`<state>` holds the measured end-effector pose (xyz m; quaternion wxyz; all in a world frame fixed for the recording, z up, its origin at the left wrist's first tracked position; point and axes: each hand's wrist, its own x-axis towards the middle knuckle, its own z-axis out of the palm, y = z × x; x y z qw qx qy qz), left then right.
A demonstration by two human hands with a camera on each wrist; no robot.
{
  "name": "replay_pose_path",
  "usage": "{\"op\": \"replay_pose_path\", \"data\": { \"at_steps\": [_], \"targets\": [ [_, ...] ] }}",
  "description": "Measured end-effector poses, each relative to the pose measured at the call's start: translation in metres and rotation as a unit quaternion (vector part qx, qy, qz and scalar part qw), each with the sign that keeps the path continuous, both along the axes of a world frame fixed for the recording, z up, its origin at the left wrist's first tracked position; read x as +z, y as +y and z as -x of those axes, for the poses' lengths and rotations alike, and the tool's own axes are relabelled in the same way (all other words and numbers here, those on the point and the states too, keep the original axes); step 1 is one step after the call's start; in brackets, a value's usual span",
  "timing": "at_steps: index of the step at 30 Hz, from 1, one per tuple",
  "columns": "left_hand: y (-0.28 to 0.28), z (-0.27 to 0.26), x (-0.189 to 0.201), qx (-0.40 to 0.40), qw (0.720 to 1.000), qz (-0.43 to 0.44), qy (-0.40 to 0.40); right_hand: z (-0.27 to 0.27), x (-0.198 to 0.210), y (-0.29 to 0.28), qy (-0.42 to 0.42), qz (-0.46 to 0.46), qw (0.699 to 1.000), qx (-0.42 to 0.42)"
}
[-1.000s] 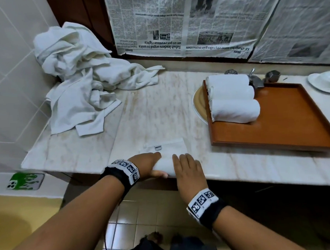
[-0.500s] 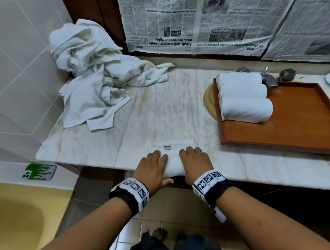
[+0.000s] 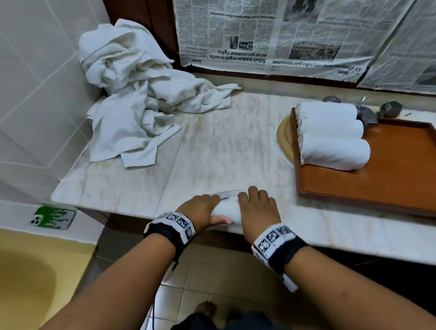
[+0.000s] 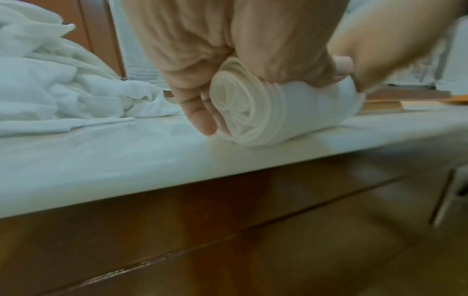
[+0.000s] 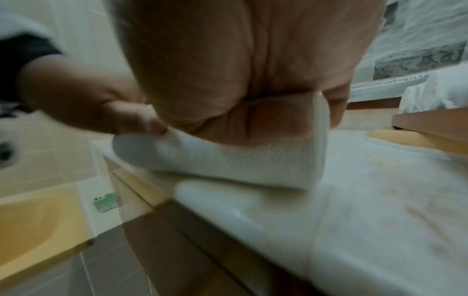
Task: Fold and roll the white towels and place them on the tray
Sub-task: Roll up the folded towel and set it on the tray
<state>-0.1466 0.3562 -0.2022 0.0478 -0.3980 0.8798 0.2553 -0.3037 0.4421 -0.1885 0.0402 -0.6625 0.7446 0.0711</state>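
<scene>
Far left, low: a phone in a green case lies on the white ledge beside a yellow basin.

Left, far corner of the marble counter: a heap of unfolded white towels, bunched against the tiled wall and spilling toward the counter's middle.

Near edge, centre: a rolled towel lies on the counter, right at its front lip. The left hand is curled over the roll's left end, thumb underneath on the near side; the left wrist view shows the spiral end of the roll with fingers wrapped over it and reaching down to the counter. The right hand lies over the roll's right end, fingers bent over the top toward the far side, palm pressed on the cloth. A small label tab shows between the two hands.

Right: a wooden tray sits on the counter, partly over a round plate at its left edge. Three rolled towels lie side by side, touching, in the tray's far left corner. Behind them, metal tap fittings.

Far wall: sheets of newspaper hung upside down.
</scene>
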Motion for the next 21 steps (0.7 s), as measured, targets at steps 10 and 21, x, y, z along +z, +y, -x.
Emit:
{"op": "replay_pose_path", "data": {
  "at_steps": [10, 21],
  "targets": [
    [-0.005, -0.005, 0.001, 0.226, 0.972, 0.001, 0.069, 0.004, -0.007, -0.001, -0.033, -0.033, 0.999, -0.022],
    [-0.023, 0.023, -0.005, 0.431, 0.751, -0.413, 0.282, 0.000, -0.011, -0.057, -0.061, -0.060, 0.995, -0.049]
  ]
}}
